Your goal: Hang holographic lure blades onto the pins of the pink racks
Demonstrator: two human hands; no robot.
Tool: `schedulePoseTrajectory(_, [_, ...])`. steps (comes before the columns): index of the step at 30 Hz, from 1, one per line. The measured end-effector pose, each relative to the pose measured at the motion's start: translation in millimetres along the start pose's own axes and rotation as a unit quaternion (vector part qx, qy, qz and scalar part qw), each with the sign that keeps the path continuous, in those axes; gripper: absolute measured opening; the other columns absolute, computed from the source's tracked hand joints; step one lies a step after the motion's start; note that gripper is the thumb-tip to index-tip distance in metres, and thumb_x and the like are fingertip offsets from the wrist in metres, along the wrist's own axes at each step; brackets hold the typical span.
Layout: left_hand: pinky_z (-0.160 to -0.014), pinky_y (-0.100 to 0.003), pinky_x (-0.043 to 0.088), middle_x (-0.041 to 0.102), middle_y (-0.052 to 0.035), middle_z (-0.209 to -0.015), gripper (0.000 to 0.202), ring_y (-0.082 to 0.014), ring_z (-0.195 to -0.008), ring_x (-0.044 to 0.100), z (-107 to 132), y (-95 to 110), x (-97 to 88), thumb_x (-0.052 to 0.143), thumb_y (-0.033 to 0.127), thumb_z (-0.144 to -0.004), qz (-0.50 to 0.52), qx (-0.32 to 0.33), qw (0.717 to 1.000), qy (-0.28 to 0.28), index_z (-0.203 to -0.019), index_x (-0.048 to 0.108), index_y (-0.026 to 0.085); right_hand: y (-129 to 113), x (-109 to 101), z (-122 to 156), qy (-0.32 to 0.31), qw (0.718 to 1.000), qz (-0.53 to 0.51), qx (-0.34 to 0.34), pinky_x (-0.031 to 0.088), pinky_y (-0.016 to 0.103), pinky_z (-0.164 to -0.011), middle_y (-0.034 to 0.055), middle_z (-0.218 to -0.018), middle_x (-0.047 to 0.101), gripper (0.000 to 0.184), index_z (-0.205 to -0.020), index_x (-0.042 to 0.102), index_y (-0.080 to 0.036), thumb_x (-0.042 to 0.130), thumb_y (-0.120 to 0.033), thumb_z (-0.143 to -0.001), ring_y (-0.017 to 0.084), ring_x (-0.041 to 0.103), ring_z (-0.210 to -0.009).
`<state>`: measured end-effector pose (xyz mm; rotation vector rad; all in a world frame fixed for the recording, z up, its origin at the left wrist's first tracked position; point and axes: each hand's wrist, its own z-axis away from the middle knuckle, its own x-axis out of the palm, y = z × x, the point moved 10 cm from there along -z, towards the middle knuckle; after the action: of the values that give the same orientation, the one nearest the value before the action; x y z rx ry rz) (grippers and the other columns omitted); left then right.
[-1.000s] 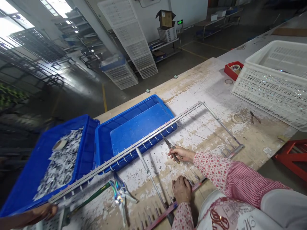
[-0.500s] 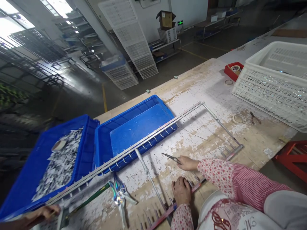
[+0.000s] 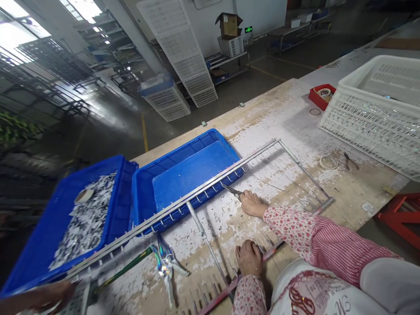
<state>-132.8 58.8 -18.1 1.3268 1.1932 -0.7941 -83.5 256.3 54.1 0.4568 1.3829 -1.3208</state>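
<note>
My right hand (image 3: 251,204) is closed around thin pliers (image 3: 232,190) whose tip points at the hooks along a long metal rail (image 3: 183,201). The rail belongs to a rectangular metal rack (image 3: 305,173) lying on the worn wooden bench. My left hand (image 3: 248,258) is closed on the rack's near bar (image 3: 229,286), close to my body. A shiny iridescent piece (image 3: 165,262) lies on the bench left of my left hand.
Two blue bins stand behind the rail: one nearly bare (image 3: 188,173), one holding silvery scraps (image 3: 82,218). A white crate (image 3: 377,113), a red tray (image 3: 321,96), tape rings (image 3: 328,162) and spare pliers (image 3: 350,160) lie at the right. Another person's hand (image 3: 49,296) grips the rail's far left end.
My right hand with the pliers dropped toward the bench, then rose back up to the hooks on the rail. My left hand has stayed on the near bar.
</note>
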Motion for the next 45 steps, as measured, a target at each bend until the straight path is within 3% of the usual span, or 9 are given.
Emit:
schedulePoseTrajectory(10, [-0.105,-0.045,0.028,0.071,-0.0057,-0.096,0.024,-0.0194,-0.088,0.064,0,2,-0.8,0.040,0.021,-0.093,0.002,0.003,1.000,0.004,-0.093,0.065,0.018,-4,-20,-2,-0.005,0.999,0.043,-0.026,0.040,0.045,-0.090,0.0221,-0.115,0.054,0.031,-0.110,0.060,-0.009,0.046,-0.009,-0.082,0.032,0.051,-0.108])
schedulePoseTrajectory(16, [-0.105,-0.044,0.029,0.071,-0.0062,-0.094,0.027,-0.0195,-0.089,0.065,-1,1,-1.4,0.039,0.021,-0.093,0.010,-0.009,1.000,-0.013,-0.092,0.066,0.018,4,-3,-13,-0.113,0.970,-0.215,0.016,0.044,0.034,-0.078,0.0122,-0.092,0.060,0.008,-0.088,0.056,-0.015,0.054,-0.019,-0.081,0.023,0.059,-0.089])
schedulePoseTrajectory(22, [-0.105,-0.047,0.031,0.071,-0.0083,-0.095,0.028,-0.0211,-0.089,0.065,-1,-1,0.6,0.039,0.021,-0.092,0.021,-0.025,0.999,-0.026,-0.092,0.066,0.017,-19,53,23,-0.248,0.735,-0.631,0.021,0.045,0.025,-0.062,0.0023,-0.080,0.055,0.024,-0.083,0.045,-0.018,0.053,-0.040,-0.079,0.011,0.052,-0.065])
schedulePoseTrajectory(25, [-0.106,-0.048,0.030,0.070,-0.0114,-0.097,0.031,-0.0234,-0.090,0.064,-1,-1,3.5,0.035,0.021,-0.092,0.032,-0.033,0.998,-0.047,-0.094,0.067,0.018,-28,78,37,-0.275,0.671,-0.687,0.039,0.042,0.023,-0.060,0.0020,-0.085,0.056,0.029,-0.083,0.052,-0.016,0.067,-0.029,-0.061,0.010,0.052,-0.067])
schedulePoseTrajectory(33, [-0.114,-0.056,0.016,0.068,-0.0167,-0.102,0.018,-0.0330,-0.102,0.061,0,-21,21.8,0.049,0.027,-0.088,0.204,-0.096,0.971,-0.080,-0.091,0.066,0.025,12,65,7,-0.111,0.826,-0.540,0.118,0.035,0.019,-0.057,-0.0001,-0.082,0.054,0.030,-0.096,0.060,-0.017,0.056,-0.012,-0.067,0.010,0.048,-0.070])
schedulePoseTrajectory(37, [-0.118,-0.054,0.011,0.066,-0.0138,-0.105,0.006,-0.0352,-0.126,0.048,8,-41,28.4,0.063,0.024,-0.080,0.427,-0.205,0.878,-0.075,-0.084,0.067,0.026,14,52,-6,-0.084,0.850,-0.504,0.130,0.034,0.020,-0.056,-0.0009,-0.077,0.053,0.019,-0.085,0.056,-0.018,0.059,-0.013,-0.066,0.010,0.048,-0.068])
schedulePoseTrajectory(39, [-0.119,-0.051,0.013,0.065,-0.0137,-0.106,0.006,-0.0348,-0.134,0.040,10,-40,32.6,0.067,0.023,-0.078,0.483,-0.234,0.840,-0.081,-0.083,0.068,0.024,7,55,-3,-0.116,0.802,-0.568,0.143,0.033,0.020,-0.053,-0.0032,-0.068,0.049,0.017,-0.082,0.051,-0.018,0.059,-0.016,-0.067,0.009,0.045,-0.059])
schedulePoseTrajectory(43, [-0.121,-0.045,0.002,0.065,-0.0122,-0.102,0.006,-0.0327,-0.136,0.038,2,-20,30.6,0.063,0.019,-0.080,0.430,-0.241,0.863,-0.109,-0.080,0.067,0.024,-26,62,23,-0.229,0.581,-0.774,0.101,0.038,0.021,-0.053,-0.0022,-0.073,0.055,0.022,-0.080,0.046,-0.018,0.062,-0.025,-0.066,0.007,0.048,-0.056])
schedulePoseTrajectory(45, [-0.121,-0.043,0.003,0.066,-0.0100,-0.099,0.010,-0.0302,-0.134,0.042,-4,-24,10.2,0.059,0.018,-0.081,0.417,-0.261,0.862,-0.125,-0.078,0.066,0.025,-36,69,40,-0.273,0.581,-0.763,0.070,0.041,0.021,-0.054,0.0002,-0.078,0.059,0.024,-0.079,0.050,-0.017,0.066,-0.023,-0.062,0.008,0.053,-0.059])
